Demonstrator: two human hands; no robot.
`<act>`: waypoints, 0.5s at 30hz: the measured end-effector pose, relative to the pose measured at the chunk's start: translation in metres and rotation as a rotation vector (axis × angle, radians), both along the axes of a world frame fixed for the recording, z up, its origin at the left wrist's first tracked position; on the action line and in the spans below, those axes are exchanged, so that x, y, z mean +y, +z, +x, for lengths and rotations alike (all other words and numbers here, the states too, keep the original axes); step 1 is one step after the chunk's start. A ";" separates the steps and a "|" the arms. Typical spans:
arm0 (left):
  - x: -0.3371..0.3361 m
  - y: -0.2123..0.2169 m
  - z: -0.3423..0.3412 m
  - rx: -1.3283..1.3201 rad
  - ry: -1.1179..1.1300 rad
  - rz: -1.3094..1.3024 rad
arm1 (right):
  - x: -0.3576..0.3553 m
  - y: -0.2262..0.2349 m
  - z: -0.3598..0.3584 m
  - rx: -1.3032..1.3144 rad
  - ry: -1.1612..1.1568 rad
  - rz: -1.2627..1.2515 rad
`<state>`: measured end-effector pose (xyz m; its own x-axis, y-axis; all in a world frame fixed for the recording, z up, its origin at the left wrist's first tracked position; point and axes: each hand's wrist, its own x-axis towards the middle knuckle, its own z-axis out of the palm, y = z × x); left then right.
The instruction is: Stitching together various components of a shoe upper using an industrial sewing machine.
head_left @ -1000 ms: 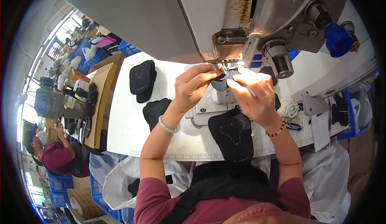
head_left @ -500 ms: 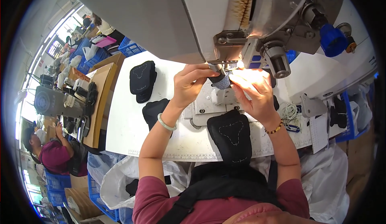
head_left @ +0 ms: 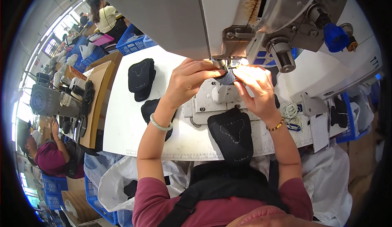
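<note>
Both hands meet at the needle area of a large grey-white sewing machine (head_left: 171,19), under its bright lamp. Pinched between them is a small curved piece of grey-blue woven fabric with dark edges (head_left: 226,79). My left hand (head_left: 188,80) grips its left side with thumb and fingers. On the right side, my right hand (head_left: 258,89) holds it by thumb and fingertips, partly washed out by the light. The needle's exact contact is hidden. Nearer me, a black padded piece with white stitched outlines (head_left: 232,135) lies over the table's front edge.
More black padded pieces (head_left: 141,78) lie left on the white table (head_left: 118,121). To the right are a coil of pale cord (head_left: 290,110) and small blue-handled snips (head_left: 294,126). White bags (head_left: 118,182) hang below the front edge. A co-worker (head_left: 53,155) sits far left.
The view has shifted slightly, so the table appears a little farther left. My hands have moved slightly with the fabric piece, which stays held at the needle.
</note>
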<state>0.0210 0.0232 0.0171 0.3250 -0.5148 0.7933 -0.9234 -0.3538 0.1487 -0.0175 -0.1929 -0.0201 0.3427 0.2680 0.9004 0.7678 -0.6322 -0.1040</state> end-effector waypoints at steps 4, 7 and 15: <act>0.001 -0.001 -0.003 0.016 0.011 0.008 | 0.002 0.001 -0.001 0.003 -0.005 0.016; -0.001 0.001 -0.006 0.014 0.031 0.033 | 0.003 -0.005 -0.002 -0.044 -0.038 0.016; -0.004 0.011 -0.022 -0.090 0.084 0.144 | 0.010 -0.004 -0.012 -0.043 -0.060 -0.085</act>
